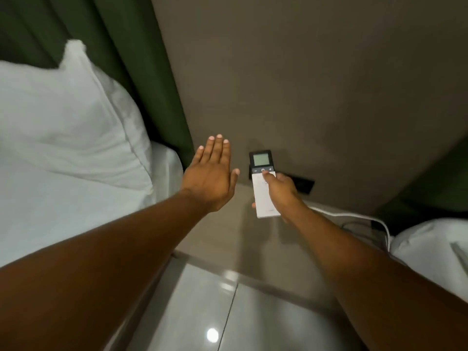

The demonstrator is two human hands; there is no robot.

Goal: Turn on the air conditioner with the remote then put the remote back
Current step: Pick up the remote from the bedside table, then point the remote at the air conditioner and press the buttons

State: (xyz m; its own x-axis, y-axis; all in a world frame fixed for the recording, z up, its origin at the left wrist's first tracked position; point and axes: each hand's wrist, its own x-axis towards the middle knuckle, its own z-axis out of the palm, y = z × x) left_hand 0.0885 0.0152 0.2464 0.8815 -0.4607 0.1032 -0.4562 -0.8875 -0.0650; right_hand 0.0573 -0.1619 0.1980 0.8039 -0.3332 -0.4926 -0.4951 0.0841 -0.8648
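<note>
In the head view, the right hand [281, 192] clasped the remote [264, 188] above the bedside surface [228, 224], thumb on its buttons, covering its right edge. The left hand [211, 177] hovered flat, fingers spread, grasping nothing. Button markings were blurred.

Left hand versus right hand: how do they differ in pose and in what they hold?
The left hand is open and flat, fingers extended together, holding nothing; the right hand is closed around the remote. The left thumb sticks out sideways; the right thumb sits by the remote's power button. Both reach forward toward the wall.
</note>
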